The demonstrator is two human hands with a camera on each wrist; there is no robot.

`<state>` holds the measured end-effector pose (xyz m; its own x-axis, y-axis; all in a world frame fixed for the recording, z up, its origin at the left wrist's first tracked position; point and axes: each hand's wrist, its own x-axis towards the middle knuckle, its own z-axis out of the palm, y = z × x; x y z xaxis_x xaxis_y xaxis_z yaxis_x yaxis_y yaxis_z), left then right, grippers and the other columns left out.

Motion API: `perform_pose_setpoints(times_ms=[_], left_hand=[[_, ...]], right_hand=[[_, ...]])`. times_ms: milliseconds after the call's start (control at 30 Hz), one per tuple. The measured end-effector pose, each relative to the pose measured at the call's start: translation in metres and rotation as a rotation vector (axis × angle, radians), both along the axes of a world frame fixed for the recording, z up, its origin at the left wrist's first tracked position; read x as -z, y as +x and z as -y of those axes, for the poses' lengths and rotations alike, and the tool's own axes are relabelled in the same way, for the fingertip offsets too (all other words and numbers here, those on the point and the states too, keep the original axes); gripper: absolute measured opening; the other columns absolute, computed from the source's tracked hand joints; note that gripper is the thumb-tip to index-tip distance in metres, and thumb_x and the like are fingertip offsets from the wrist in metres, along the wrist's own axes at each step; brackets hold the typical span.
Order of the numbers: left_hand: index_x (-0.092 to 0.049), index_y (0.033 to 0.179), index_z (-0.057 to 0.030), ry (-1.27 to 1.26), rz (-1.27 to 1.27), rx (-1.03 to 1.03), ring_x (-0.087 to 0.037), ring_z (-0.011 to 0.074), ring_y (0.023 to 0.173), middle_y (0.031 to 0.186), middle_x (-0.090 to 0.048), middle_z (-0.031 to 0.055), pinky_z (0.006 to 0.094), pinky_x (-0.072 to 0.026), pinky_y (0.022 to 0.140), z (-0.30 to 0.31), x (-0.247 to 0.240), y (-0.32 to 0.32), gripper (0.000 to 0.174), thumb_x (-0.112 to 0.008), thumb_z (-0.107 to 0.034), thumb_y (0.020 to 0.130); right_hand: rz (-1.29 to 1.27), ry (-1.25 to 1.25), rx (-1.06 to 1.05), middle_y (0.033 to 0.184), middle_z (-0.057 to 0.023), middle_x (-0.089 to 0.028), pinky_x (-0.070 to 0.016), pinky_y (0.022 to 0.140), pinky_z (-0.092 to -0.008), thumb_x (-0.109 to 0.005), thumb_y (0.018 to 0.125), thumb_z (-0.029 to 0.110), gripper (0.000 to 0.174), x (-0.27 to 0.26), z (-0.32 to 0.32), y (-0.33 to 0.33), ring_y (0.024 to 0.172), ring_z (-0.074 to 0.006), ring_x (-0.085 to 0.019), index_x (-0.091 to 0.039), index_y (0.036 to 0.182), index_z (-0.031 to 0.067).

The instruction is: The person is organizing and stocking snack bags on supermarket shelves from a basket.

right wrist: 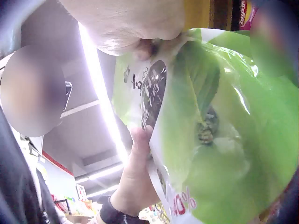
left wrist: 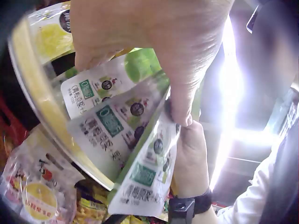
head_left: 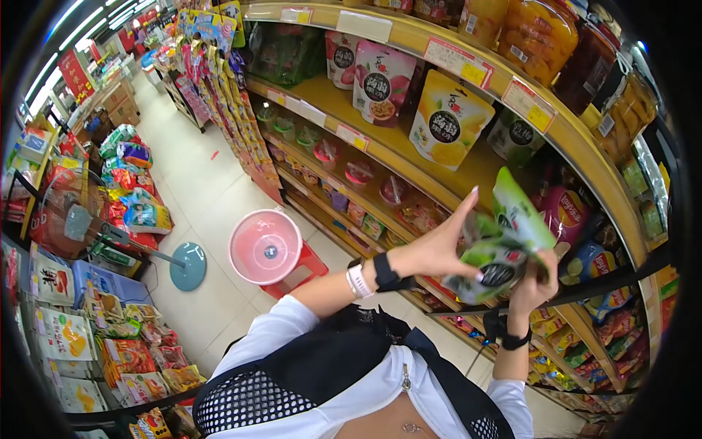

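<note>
Left hand [head_left: 439, 245] and right hand [head_left: 536, 287] are gripping glossy green-and-white plastic pouches [head_left: 523, 216] beside a yellow-edged shelf [head_left: 316, 91]. A round pink plastic basin [head_left: 248, 252] is resting over a red base [head_left: 306, 274]; a yellow-and-white pouch [head_left: 448, 124] is standing shelved.

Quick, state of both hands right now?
Left hand: holding green pouches, grip spread wide.
Right hand: closed on the green pouches too.

Glossy green-and-white plastic pouches [head_left: 523, 212] with dark round emblems, at least three, are fanned at differing tilts, held up near the yellow shelf's [head_left: 472, 174] front edge.
</note>
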<state>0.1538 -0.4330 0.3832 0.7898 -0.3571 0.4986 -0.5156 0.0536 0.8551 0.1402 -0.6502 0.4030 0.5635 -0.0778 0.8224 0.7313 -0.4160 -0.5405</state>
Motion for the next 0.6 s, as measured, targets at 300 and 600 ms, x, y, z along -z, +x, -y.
perform_pose_setpoints(times_ms=[300,600], left_hand=[[-0.043,0.126,-0.0029,0.162,-0.117,-0.142,-0.057,0.0204,0.103,0.115,-0.057,0.0132,0.0323,-0.0454,0.089,-0.085,0.043,-0.078,0.071,-0.079,-0.013,0.066],[-0.040,0.127,-0.0090,0.430,-0.082,-0.630,-0.049,0.0315,0.101,0.117,-0.040,0.0178,0.0367,-0.0442,0.086,-0.196,0.048,-0.122,0.078,-0.081,-0.025,0.063]], right_hand=[[-0.110,-0.169,-0.371,0.079,-0.0128,-0.059,-0.0430,0.071,-0.0332,-0.050,0.058,-0.016,0.029,0.026,-0.082,-0.035,0.076,-0.0269,-0.055,-0.063,0.080,-0.0012],[-0.323,-0.136,-0.477,0.079,-0.0126,-0.061,-0.0458,0.068,-0.0329,-0.052,0.059,-0.018,0.031,0.081,-0.206,-0.054,0.075,-0.0276,-0.057,-0.064,0.081,0.0004]])
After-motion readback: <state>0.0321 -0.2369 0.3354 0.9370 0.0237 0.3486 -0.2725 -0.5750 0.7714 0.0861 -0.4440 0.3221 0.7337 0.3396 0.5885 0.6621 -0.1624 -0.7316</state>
